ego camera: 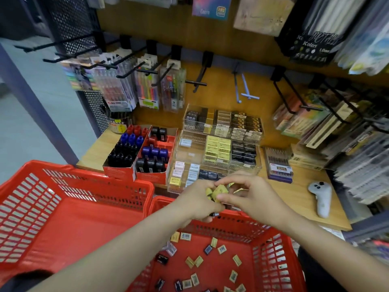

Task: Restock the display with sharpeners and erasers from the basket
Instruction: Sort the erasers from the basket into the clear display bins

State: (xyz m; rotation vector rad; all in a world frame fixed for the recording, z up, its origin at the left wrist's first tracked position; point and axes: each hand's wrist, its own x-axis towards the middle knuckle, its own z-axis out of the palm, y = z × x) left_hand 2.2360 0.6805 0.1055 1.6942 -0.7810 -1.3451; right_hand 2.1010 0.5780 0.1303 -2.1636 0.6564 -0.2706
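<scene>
I'm seeing both hands, left hand (196, 200) & right hand (251, 196), pinching small yellow wrapped erasers (217, 192) over the red plastic basket (267, 245) w/ loose erasers lying inside, near the clear acrylic display (219, 152).

A black box (311, 46) at the upper right reads "3Colors" and "1.0mm" in pale print. A colourful card (211, 7) hanging at the top centre shows the word "Colors", blurred. Labels on the erasers in the clear display (219, 148) and in the basket (263, 245) show barcodes and print too small to read.
</scene>
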